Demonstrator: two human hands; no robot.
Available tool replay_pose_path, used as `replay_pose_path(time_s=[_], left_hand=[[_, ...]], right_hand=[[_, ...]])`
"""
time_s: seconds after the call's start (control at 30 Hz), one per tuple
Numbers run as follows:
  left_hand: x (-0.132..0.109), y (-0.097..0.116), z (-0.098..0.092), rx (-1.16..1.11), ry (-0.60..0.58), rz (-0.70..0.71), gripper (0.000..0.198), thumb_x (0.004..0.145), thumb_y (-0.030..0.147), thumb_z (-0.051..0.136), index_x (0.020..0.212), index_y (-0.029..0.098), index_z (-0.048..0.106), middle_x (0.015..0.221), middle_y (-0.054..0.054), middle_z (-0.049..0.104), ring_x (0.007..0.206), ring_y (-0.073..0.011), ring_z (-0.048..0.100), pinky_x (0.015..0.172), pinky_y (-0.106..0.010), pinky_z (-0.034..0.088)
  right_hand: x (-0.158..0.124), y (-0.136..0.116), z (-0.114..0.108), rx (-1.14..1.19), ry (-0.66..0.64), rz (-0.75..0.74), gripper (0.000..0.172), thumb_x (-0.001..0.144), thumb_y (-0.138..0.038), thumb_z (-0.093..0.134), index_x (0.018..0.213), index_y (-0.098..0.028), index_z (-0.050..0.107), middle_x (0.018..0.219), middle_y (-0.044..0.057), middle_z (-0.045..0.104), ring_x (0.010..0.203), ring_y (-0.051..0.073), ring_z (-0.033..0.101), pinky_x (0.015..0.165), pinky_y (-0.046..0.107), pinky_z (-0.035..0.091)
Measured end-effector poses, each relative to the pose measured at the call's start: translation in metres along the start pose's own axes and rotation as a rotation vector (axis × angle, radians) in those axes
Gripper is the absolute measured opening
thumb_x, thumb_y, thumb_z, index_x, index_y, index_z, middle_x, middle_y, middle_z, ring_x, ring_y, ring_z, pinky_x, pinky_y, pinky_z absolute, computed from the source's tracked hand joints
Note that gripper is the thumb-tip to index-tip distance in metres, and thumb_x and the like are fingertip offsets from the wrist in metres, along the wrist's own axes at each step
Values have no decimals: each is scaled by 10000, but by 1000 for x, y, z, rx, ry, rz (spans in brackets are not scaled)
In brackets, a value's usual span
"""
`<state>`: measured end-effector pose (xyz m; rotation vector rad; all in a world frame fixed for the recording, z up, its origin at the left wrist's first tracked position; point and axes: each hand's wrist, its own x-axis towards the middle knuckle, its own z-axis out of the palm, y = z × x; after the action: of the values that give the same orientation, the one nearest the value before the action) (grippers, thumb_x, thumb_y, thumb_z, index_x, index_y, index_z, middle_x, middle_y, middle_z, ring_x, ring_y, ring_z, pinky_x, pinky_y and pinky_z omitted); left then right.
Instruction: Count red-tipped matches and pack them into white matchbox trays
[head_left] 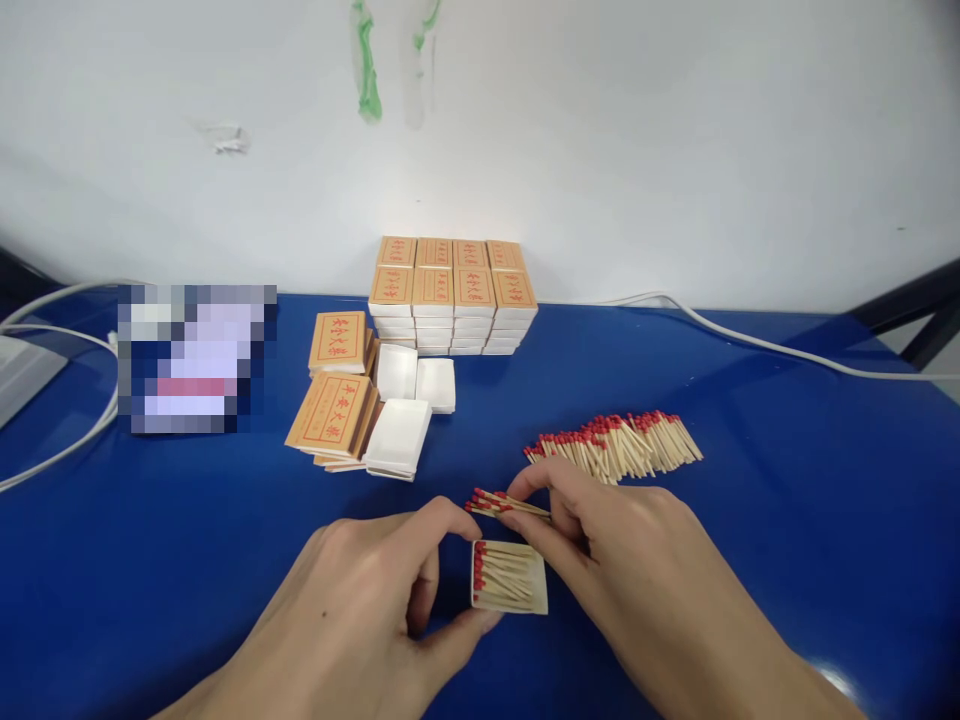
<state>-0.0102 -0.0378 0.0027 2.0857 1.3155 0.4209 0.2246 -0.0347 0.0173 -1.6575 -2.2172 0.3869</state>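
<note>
Between thumb and index finger, my left hand (382, 590) grips a white matchbox tray (541, 590) by its long sides near the left end. Several red-headed matches (504, 578) lie inside the tray, heads to the left. Just above it, my right hand (637, 560) pinches a small bundle of matches (495, 503), their red heads also pointing left. Behind the right hand a long pile of loose matches (630, 445) is spread on the blue table (247, 530).
Stacked filled-looking matchboxes (454, 290) stand against the white wall (600, 150). Nearer are matchbox sleeves (334, 412) and empty white trays (400, 435). A blurred-out object (202, 360) lies at left, beside white cables (105, 410). Another cable (765, 345) runs along the right rear.
</note>
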Motion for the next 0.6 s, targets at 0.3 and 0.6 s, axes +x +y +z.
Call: replay_pose_path(time_s=[0.3, 0.6], left_hand=[[1, -2, 0, 3, 31, 41, 278, 949, 329, 808, 1207, 374, 715, 613, 157, 521, 460, -59, 466, 468, -185, 356], [3, -1, 1, 3, 45, 46, 276, 987, 400, 804, 1237, 382, 687, 610, 166, 513, 450, -52, 473, 459, -192, 334]], right_hand=[[-5, 3, -4, -19, -27, 32, 78, 1109, -329, 669, 1064, -279, 707, 696, -72, 730, 522, 160, 697, 503, 259, 454], [-12, 2, -23, -10, 12, -185, 237, 1189, -385, 516, 1035, -279, 661, 580, -116, 616, 372, 100, 550, 411, 292, 336]])
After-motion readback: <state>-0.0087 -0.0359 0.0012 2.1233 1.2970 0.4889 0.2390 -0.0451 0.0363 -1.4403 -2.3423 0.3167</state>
